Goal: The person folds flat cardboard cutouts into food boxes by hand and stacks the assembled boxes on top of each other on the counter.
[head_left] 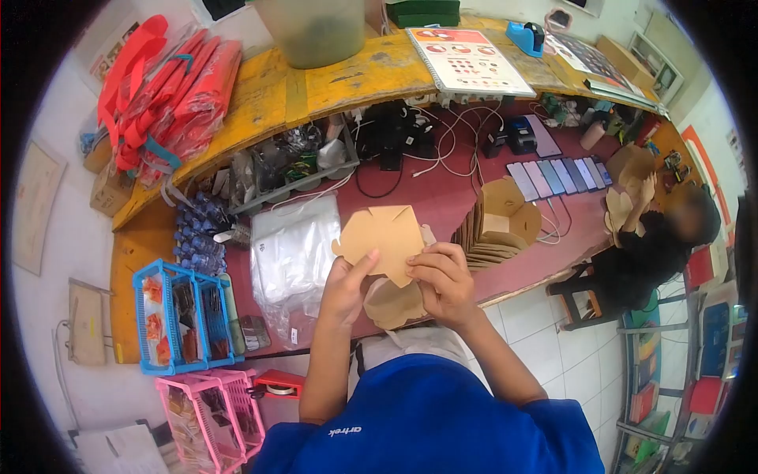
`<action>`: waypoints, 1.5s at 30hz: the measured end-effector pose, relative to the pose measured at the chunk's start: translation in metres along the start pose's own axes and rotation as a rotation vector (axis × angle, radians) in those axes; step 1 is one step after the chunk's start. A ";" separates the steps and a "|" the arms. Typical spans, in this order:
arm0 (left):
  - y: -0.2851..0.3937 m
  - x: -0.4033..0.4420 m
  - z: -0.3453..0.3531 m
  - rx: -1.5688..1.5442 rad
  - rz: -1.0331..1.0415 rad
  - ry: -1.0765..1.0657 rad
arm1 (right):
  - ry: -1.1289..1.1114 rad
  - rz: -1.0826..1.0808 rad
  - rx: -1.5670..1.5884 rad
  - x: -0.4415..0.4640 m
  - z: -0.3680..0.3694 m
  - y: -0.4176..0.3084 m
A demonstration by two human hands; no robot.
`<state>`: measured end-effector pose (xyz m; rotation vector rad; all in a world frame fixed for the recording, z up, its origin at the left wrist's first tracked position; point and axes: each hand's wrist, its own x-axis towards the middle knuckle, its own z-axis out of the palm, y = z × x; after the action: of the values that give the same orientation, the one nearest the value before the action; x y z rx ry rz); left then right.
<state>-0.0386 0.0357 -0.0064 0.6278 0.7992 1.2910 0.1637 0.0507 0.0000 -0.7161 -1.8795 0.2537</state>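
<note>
A brown cardboard piece (380, 233) with folded flaps is held up between both hands over the red desk. My left hand (351, 288) grips its lower left side, thumb on the face of the card. My right hand (442, 280) pinches the lower right edge with closed fingers. Just below, between my wrists, another brown cardboard box piece (393, 304) lies at the desk's front edge. To the right stands a stack of nested brown boxes (499, 225). A pile of clear plastic bags (294, 253) lies left of my hands.
Several phones (562, 175) lie in a row at the back right, with cables nearby. A blue basket (178, 316) and a pink basket (213, 419) are at the left. At the far right, a seated person (659, 245) handles brown cardboard. A yellow shelf (332, 87) spans the back.
</note>
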 end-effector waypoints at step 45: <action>0.003 -0.024 -0.004 0.009 -0.087 -0.056 | -0.074 0.205 0.127 0.022 -0.001 -0.016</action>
<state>-0.0455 0.0129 -0.0023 0.6268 0.7784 1.1866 0.1534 0.0504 0.0248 -0.8212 -1.8414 0.5319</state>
